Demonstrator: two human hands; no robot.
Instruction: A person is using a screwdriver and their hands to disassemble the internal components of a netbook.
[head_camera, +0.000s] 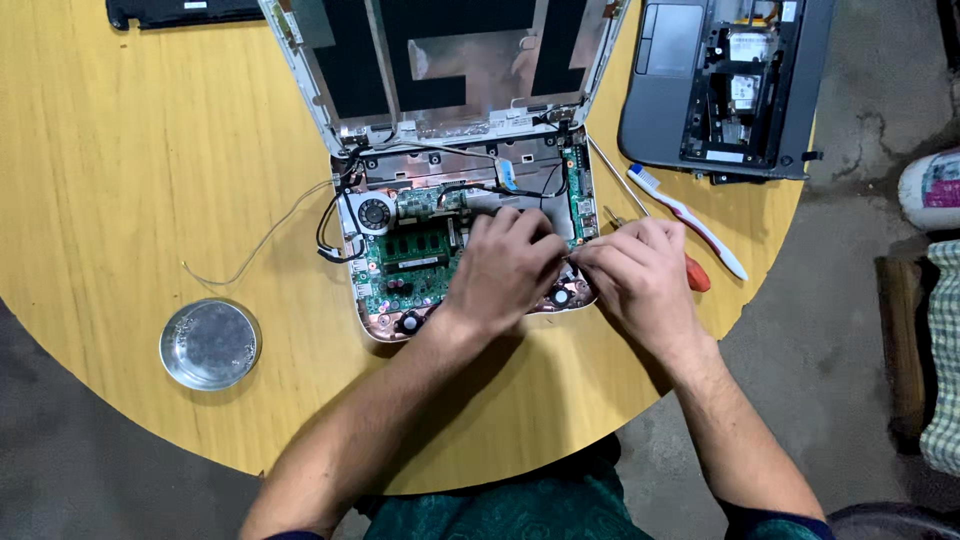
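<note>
An opened small laptop (400, 265) lies on a round yellow wooden table (130, 180), its green circuit board, fan and cables exposed and its bare lid (450, 60) tilted back. My left hand (505, 270) rests on the right part of the board with fingers curled. My right hand (635, 275) meets it at the laptop's right edge, fingertips pinched together over a small part that I cannot make out. What the fingers grip is hidden.
A screwdriver with a red handle (697, 275) and a white toothbrush (690, 215) lie by my right hand. A second dismantled grey laptop (725, 85) sits at the back right. A round metal dish (209, 344) stands front left. A thin wire (260, 240) trails left.
</note>
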